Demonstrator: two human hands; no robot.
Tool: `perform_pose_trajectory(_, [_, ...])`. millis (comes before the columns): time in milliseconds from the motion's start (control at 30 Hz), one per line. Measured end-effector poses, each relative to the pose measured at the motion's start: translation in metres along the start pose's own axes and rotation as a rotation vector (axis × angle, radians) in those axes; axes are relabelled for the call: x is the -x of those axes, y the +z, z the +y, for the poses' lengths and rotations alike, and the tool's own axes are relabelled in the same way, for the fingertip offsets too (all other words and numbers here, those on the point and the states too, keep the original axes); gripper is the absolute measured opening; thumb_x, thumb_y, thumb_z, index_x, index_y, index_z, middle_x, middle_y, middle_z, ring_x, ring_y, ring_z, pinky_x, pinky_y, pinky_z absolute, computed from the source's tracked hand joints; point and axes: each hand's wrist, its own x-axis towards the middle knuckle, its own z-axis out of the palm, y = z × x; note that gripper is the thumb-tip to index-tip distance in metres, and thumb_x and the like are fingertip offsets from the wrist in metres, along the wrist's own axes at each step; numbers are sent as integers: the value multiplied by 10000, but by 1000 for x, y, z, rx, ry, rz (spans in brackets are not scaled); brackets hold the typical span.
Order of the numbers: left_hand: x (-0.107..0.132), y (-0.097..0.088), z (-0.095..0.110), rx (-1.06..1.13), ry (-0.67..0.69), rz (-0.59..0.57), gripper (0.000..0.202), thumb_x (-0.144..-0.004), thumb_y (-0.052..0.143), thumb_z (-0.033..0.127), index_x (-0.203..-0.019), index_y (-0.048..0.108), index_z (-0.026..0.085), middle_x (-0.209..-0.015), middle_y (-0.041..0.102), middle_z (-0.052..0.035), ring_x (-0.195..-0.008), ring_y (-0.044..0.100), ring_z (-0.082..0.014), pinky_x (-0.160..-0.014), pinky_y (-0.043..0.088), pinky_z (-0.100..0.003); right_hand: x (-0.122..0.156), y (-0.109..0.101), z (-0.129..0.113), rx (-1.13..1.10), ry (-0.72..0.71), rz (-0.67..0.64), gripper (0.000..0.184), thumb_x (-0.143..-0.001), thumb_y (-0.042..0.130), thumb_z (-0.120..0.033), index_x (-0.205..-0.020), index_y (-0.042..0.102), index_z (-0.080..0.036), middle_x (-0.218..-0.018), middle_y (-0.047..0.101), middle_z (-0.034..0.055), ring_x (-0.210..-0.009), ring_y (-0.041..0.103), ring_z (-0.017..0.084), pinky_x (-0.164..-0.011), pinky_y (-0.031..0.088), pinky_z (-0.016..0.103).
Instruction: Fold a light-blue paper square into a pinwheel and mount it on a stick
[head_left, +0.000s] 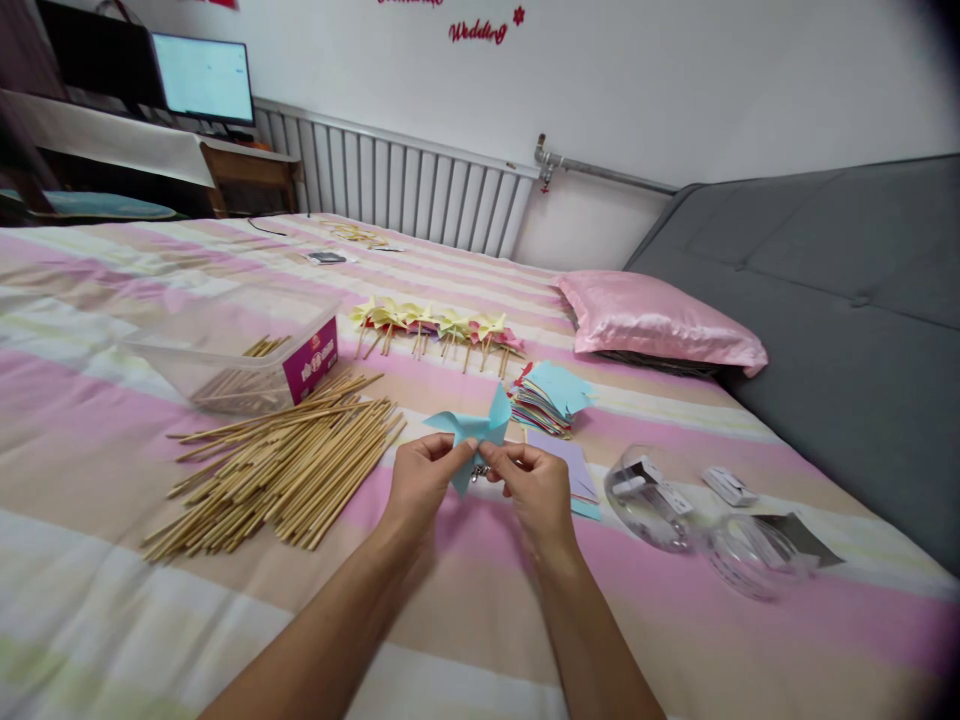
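My left hand point(421, 478) and my right hand point(534, 488) meet over the striped bedspread, both pinching a light blue folded paper pinwheel point(474, 428). A small metal piece shows between my fingertips under the paper. A heap of wooden sticks point(285, 462) lies to the left of my left hand. A stack of coloured paper squares point(546, 398) sits just beyond my right hand, with a purple sheet point(571, 468) beside it.
A row of finished yellow and pink pinwheels point(439, 328) lies farther back. A clear plastic box point(247, 352) with sticks stands at the left. Clear round containers point(651, 492) and small packets point(729, 486) lie at the right. A pink pillow point(660, 318) rests against the grey sofa point(847, 320).
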Motion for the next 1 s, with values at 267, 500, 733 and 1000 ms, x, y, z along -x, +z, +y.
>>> perform_pose_trajectory(267, [-2,-4,-2,4,2,-107,202,-684,715,325,-675,707,122,-630,664,-36,-601,556,-133,-623,401,-240,0,-2,-2,15,14,18,322,-612,741,-449,-539,649,-149,-476,587,5,-468,511,119,-466,366,238])
perform_pose_trajectory(500, [0,-2,2,3,-21,-117,223,-633,755,332,-676,715,116,-625,670,-49,-581,563,-139,-591,394,-239,0,-2,-2,23,-6,32,319,-618,733,-434,-505,628,-155,-473,576,0,-469,501,114,-459,362,232])
perform_pose_trajectory(733, [-1,-2,2,16,-59,-81,227,-589,785,323,-581,685,120,-565,644,-26,-526,527,-110,-548,367,-221,0,-3,-5,56,-23,34,295,-611,747,-416,-520,644,-155,-479,592,3,-481,516,119,-462,367,228])
perform_pose_trajectory(1000, [-1,-2,5,61,-55,-104,235,-644,747,353,-640,679,128,-600,644,-25,-558,539,-117,-563,388,-220,-1,-6,-4,56,-54,-9,281,-625,738,-427,-602,695,-149,-752,701,62,-573,578,134,-501,408,235])
